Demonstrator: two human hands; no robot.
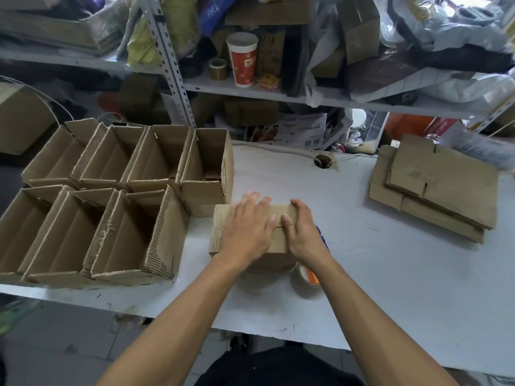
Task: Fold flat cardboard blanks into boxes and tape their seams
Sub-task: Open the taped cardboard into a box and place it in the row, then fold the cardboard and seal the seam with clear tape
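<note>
On white table [362, 260], both hands [274, 232] spread flat pressing box [223, 224] flaps, open boxes [111, 196] left, blanks [440, 185] right, tape roll [305, 277] beside wrist.

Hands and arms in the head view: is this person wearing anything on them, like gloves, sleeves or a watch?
Nothing shows on them. The left hand and right hand are bare, without gloves, and no rings are visible. Both forearms are uncovered up to the frame's lower edge, with no sleeve, watch or wristband in view. Dark clothing shows at the bottom.
</note>
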